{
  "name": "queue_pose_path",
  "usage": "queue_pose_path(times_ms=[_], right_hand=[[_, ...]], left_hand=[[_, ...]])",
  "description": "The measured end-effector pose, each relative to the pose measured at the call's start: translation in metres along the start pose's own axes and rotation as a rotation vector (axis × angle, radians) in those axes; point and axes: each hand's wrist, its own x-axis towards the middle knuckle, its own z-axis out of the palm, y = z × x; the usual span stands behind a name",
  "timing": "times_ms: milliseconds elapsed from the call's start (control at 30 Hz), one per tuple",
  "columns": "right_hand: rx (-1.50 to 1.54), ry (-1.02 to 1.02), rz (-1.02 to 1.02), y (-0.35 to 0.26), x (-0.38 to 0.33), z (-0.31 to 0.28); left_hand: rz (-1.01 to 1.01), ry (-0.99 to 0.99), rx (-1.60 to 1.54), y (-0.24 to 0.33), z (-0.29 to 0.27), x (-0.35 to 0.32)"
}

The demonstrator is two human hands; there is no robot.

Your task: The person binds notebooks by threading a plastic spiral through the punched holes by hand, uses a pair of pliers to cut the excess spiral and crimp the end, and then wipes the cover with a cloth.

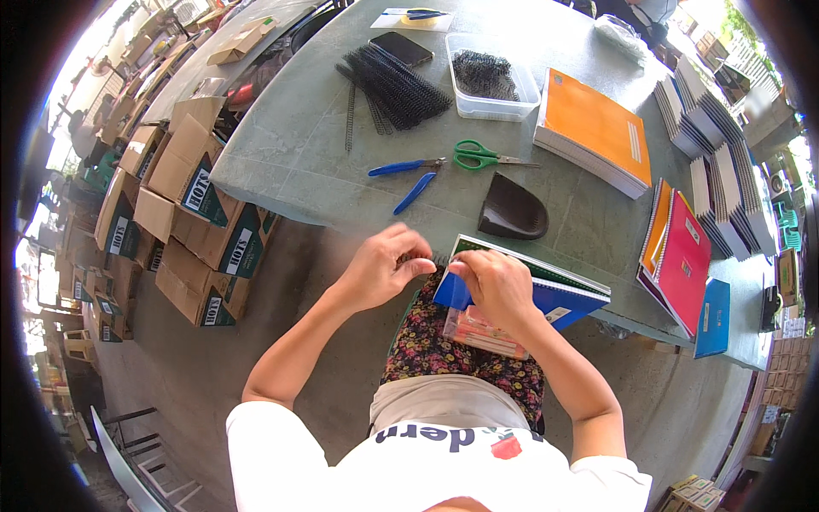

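My right hand (499, 286) grips a blue-covered notebook (559, 314) by its left end, thumb and fingers bent over the page edge. The notebook rests at the table's near edge, above my lap. A short piece of dark spiral coil (440, 259) sticks out of that end toward my left hand (384, 266). My left fingers are curled in a pinch at the coil's end, slightly blurred. Under the notebook, a pink-and-clear packet (482, 333) lies on my lap. Just beyond my hands is a dark brown curved holder (514, 207).
On the table (299, 162) lie blue-handled cutters (408, 180), green scissors (485, 156), loose black coils (394, 90), a clear tub (493, 109) of coils, and a phone (401, 49). Orange notebooks (593, 128), a red notebook (682, 260) and stacked books (721, 179) stand right. Cardboard boxes (192, 196) are left.
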Motion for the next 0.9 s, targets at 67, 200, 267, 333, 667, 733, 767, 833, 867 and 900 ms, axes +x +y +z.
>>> queue_pose_path(times_ms=[67,200,267,333,667,733,767,833,867,900], right_hand=[[0.068,0.181,-0.013,0.001,0.003,0.005],[0.150,0.166,0.083,0.002,-0.004,0.007],[-0.011,0.026,0.055,0.004,-0.002,0.007],[0.057,0.102,0.040,0.009,-0.001,0.007],[0.160,0.233,0.040,0.011,-0.003,0.013],[0.172,0.218,0.031,0.005,-0.003,0.009],[0.188,0.115,0.035,0.006,-0.004,0.002],[0.201,0.009,0.023,0.002,-0.002,0.001],[0.220,0.077,-0.012,0.004,-0.004,0.005],[0.240,0.148,-0.037,0.006,-0.008,0.010]], left_hand=[[-0.261,-0.107,-0.159,0.014,-0.006,0.004],[-0.399,-0.234,-0.133,0.007,0.000,0.001],[-0.207,-0.073,-0.029,0.010,0.008,0.002],[-0.326,-0.028,-0.286,0.014,0.014,0.008],[0.119,-0.371,-0.067,0.016,0.022,0.141],[0.385,-0.330,0.409,0.008,0.062,0.171],[0.298,-0.461,0.586,0.017,0.079,0.181],[0.074,-0.772,0.514,0.010,0.097,0.192],[0.046,-0.797,0.534,0.016,0.094,0.200],[0.022,-0.833,0.551,0.024,0.090,0.203]])
